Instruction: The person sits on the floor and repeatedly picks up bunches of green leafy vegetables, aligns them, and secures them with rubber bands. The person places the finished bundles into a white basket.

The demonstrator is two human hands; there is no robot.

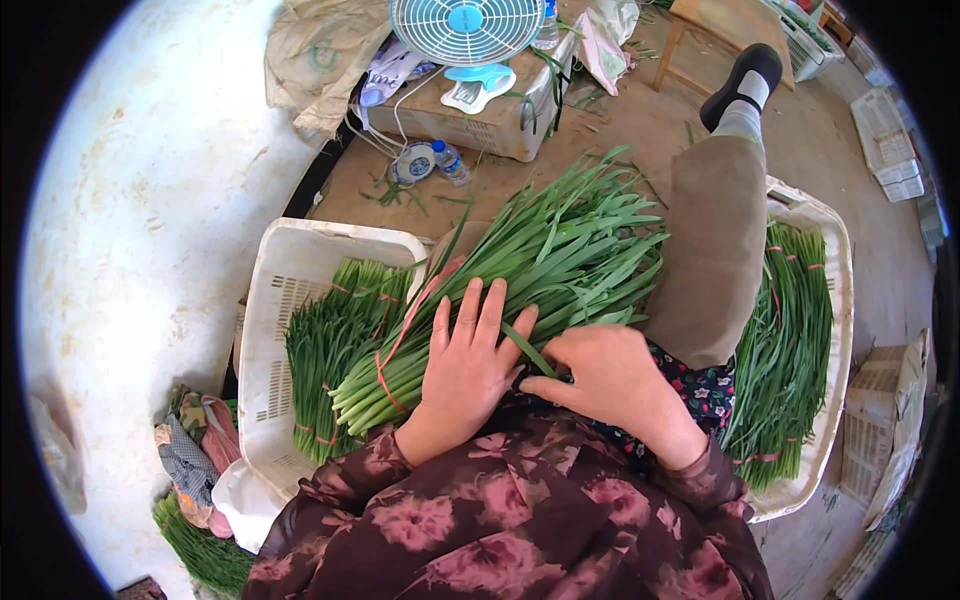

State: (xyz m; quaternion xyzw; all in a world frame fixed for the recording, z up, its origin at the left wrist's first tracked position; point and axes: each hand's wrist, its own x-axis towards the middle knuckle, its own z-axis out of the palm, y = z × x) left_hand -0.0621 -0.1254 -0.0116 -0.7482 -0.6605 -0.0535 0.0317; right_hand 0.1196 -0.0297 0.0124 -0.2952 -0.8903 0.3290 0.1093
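Note:
A bunch of garlic chives lies across my lap, its pale stems at the lower left and its loose leaf tips at the upper right. A red band circles the stem end, and a red strip runs up along the bunch. My left hand rests flat on top of the bunch with its fingers apart. Just right of it, my right hand pinches a single chive leaf between thumb and curled fingers. The lower side of the bunch is hidden.
White plastic crates with banded chive bunches flank me. Ahead, a blue fan stands on a box, near a water bottle and a small dish. A wooden stool is beyond my outstretched leg.

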